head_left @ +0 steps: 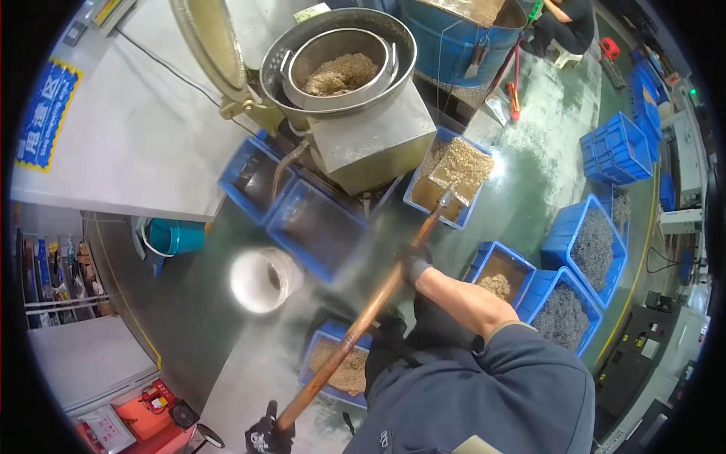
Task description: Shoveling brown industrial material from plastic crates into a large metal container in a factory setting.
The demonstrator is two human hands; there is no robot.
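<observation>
A long wooden-handled shovel [363, 321] runs from the lower middle up to the right. Its metal blade [460, 175], heaped with tan sawdust-like granules, rests over a blue crate [418, 198] of the same material. My left hand [266, 436], in a dark glove, grips the handle's end at the bottom edge. My right hand [413, 265], also gloved, grips the handle about halfway up. Above stands a steel machine [372, 144] with a round drum [338, 69] holding a basket of tan granules.
Blue crates [311, 225] sit under the machine, one [342, 368] with tan granules near my body, others [597, 246] with grey metal parts at right. A white bucket [262, 280] stands on the green floor. A crouching person [563, 23] is at top right. A white tabletop [128, 129] lies left.
</observation>
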